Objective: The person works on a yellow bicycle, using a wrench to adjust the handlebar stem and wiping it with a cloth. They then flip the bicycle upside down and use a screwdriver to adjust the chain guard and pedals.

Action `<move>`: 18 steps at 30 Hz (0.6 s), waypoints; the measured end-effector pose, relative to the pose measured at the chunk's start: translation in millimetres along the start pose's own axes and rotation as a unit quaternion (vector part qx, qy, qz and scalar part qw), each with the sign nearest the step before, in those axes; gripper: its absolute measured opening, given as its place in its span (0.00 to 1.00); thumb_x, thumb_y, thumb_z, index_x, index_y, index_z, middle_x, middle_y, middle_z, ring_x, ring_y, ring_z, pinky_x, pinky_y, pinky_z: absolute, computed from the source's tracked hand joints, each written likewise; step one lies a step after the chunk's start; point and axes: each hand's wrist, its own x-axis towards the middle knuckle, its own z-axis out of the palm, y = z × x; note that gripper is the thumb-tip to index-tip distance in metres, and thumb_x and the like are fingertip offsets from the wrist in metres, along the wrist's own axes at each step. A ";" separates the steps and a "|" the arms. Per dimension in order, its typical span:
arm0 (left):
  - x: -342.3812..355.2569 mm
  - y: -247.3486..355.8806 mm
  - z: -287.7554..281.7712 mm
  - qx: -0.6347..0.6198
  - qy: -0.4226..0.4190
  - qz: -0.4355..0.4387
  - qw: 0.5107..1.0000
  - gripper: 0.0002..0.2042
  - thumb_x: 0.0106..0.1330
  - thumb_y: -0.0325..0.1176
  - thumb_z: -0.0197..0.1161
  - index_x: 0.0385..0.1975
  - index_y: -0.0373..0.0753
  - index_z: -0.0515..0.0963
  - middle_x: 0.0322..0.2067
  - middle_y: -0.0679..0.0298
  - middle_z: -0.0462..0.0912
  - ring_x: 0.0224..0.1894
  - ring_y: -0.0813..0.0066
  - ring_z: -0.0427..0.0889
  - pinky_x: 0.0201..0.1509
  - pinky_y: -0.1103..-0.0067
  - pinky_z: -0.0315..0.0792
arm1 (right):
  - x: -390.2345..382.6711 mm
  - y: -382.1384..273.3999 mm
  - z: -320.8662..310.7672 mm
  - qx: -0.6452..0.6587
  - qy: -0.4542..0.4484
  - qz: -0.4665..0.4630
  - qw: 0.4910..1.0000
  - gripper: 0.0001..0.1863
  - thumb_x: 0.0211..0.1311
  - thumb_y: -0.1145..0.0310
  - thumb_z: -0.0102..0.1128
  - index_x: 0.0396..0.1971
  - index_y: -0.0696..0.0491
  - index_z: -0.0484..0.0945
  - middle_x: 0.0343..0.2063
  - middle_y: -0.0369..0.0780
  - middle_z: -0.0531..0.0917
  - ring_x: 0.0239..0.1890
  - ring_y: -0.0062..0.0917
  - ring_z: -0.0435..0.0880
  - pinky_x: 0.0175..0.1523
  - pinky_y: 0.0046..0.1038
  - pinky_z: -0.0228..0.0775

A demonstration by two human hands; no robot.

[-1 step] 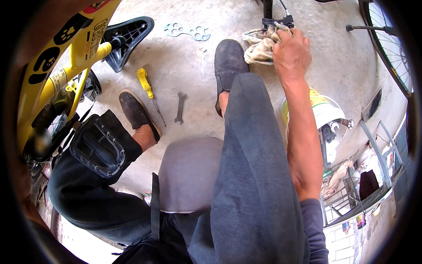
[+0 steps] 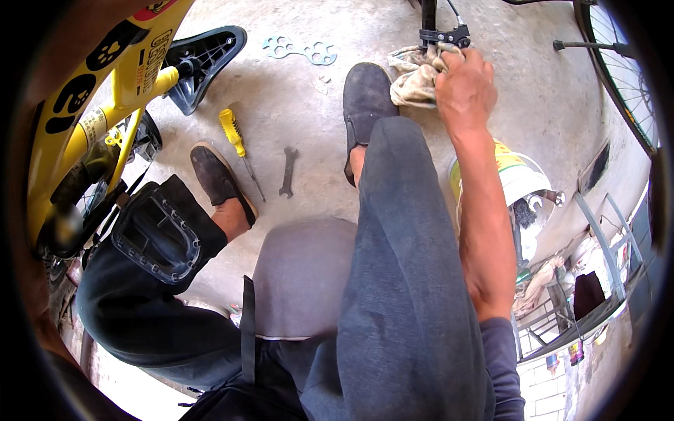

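Observation:
My right hand [image 2: 466, 88] reaches far forward with its fingers closed round a crumpled beige rag [image 2: 414, 78]. The rag lies against a black bracket [image 2: 449, 36] on a black post [image 2: 427, 15], with a cable running up from it. How much of the bracket the rag touches is hidden. My left hand does not show. At the left stands a yellow bicycle frame [image 2: 133, 74] with a black saddle-shaped part [image 2: 203, 63] beside it. A black plastic piece with a raised rim [image 2: 158, 238] is in front of my left shin.
Between my shoes lie a yellow-handled screwdriver [image 2: 233, 133] and an open-end wrench [image 2: 288, 172]. Farther off is a flat metal plate with hexagonal holes [image 2: 302, 50]. A white bucket [image 2: 523, 182] stands right of my forearm, near a metal rack [image 2: 547, 337]. A spoked wheel [image 2: 628, 91] fills the far right.
My right hand and the rag have shifted very slightly toward me, and a little more of the black bracket shows. The rest is still.

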 end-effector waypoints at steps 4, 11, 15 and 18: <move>-3.2 -4.3 -0.7 0.003 -0.001 -0.010 1.000 0.24 0.59 0.50 0.69 0.39 0.31 0.78 0.28 0.55 0.82 0.30 0.65 0.80 0.39 0.77 0.74 | -7.2 0.2 -16.7 -0.019 -0.118 0.034 0.992 0.12 0.53 0.70 0.57 0.37 0.48 0.83 0.42 0.41 0.79 0.47 0.38 0.77 0.46 0.38 0.74; -5.4 -5.1 -0.1 0.005 -0.005 -0.015 1.000 0.24 0.59 0.50 0.68 0.39 0.31 0.78 0.28 0.55 0.82 0.31 0.65 0.80 0.39 0.77 0.74 | 7.4 16.4 -27.0 -0.046 0.067 0.029 0.996 0.15 0.53 0.70 0.56 0.41 0.47 0.84 0.46 0.40 0.80 0.47 0.38 0.77 0.47 0.37 0.74; -6.2 -4.2 0.4 0.006 -0.007 -0.017 1.000 0.24 0.59 0.50 0.68 0.40 0.32 0.78 0.29 0.55 0.82 0.31 0.65 0.80 0.40 0.77 0.74 | 30.5 12.4 -15.2 -0.028 0.111 0.017 0.993 0.19 0.53 0.66 0.59 0.47 0.46 0.82 0.51 0.41 0.78 0.51 0.39 0.76 0.53 0.38 0.71; -4.6 -4.3 -0.5 0.006 -0.011 -0.015 1.000 0.24 0.59 0.51 0.68 0.40 0.32 0.78 0.29 0.55 0.82 0.31 0.65 0.80 0.40 0.77 0.74 | 32.0 8.5 8.7 -0.030 0.091 0.004 0.995 0.23 0.53 0.62 0.60 0.52 0.47 0.79 0.55 0.43 0.74 0.54 0.42 0.75 0.58 0.37 0.69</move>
